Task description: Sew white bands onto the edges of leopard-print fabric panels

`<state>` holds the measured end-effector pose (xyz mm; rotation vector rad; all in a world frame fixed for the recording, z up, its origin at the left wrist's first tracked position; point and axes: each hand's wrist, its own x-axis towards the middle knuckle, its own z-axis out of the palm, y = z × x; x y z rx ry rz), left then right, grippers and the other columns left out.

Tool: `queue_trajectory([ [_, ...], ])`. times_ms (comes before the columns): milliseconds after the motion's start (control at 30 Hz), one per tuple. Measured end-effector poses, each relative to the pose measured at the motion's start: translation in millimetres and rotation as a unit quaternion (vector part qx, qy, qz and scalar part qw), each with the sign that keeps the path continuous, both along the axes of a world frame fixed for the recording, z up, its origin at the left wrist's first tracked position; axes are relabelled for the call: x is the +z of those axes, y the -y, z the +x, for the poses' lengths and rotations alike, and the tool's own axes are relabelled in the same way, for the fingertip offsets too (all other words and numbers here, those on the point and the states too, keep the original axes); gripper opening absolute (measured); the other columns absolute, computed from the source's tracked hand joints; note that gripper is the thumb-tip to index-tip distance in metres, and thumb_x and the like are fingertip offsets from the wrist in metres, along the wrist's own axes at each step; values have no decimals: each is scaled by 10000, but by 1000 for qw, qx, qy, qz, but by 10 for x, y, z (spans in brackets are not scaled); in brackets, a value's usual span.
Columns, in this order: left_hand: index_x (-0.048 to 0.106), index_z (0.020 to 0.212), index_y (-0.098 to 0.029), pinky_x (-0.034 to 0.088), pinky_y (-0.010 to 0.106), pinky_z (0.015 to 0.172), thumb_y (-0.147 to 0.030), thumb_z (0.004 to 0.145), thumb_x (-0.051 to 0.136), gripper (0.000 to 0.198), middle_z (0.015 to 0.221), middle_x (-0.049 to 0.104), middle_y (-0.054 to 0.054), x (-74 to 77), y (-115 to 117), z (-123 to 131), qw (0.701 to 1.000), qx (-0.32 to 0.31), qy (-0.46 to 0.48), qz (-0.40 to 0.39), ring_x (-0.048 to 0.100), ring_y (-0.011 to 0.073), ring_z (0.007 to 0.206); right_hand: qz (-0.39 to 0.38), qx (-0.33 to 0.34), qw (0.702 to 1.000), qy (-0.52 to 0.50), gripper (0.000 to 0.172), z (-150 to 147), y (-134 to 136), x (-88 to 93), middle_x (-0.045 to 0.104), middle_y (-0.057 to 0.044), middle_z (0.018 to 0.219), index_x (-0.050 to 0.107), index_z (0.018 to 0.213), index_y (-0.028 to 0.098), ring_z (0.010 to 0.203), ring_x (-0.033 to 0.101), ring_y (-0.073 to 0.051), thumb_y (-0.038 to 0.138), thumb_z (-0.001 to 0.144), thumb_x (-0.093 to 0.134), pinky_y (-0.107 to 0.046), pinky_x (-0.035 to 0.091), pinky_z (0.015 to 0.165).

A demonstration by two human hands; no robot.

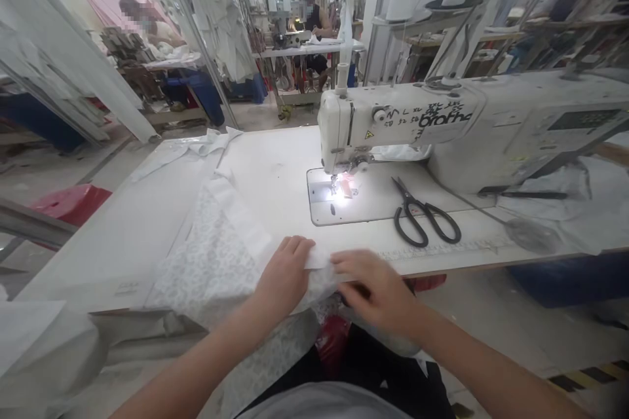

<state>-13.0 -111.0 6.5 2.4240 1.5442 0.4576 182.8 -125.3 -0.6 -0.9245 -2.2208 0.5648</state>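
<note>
A white fabric piece with a pale grey leopard-like print [206, 262] lies over the table's front edge and hangs down toward my lap. A plain white band runs along its upper side. My left hand [287, 272] is closed on the fabric near the edge, fingertips pressed on the white band. To its right my right hand [366, 281], slightly blurred, pinches the same fabric between thumb and fingers. Both hands are in front of the sewing machine [393, 118], whose lit needle area [339, 186] is beyond them, apart from the fabric.
Black-handled scissors [417, 213] lie right of the needle plate. A measuring tape [442, 250] runs along the front edge. More white cloth [555, 203] is at the right, beside a dark thin tool [525, 194]. Co-workers [314, 19] sit at machines behind.
</note>
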Motion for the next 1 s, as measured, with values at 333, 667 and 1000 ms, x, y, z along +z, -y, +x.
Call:
queue_trajectory([
  [333,538,964,-196,427,257,667,-38,704,420,326,874,602,18,122,58,116,972,46,222,-59,551,159,766,-103,-113,980,-126,229,51,252,53,615,-60,966,498,1089,224,885,589,-194,211,863,469,-334,500,775],
  [667,561,822,-186,380,204,543,-196,743,574,81,683,570,-10,353,351,183,889,28,405,-213,495,114,593,-340,-9,898,-280,154,-86,135,312,518,18,684,556,754,184,646,485,-121,310,842,546,-238,416,593],
  [1000,561,747,-155,332,189,474,-344,717,664,218,627,472,3,167,729,289,665,-18,581,-468,424,77,518,-563,56,733,-379,486,-190,397,-6,465,54,631,419,662,194,571,424,-92,452,530,809,-196,347,521],
])
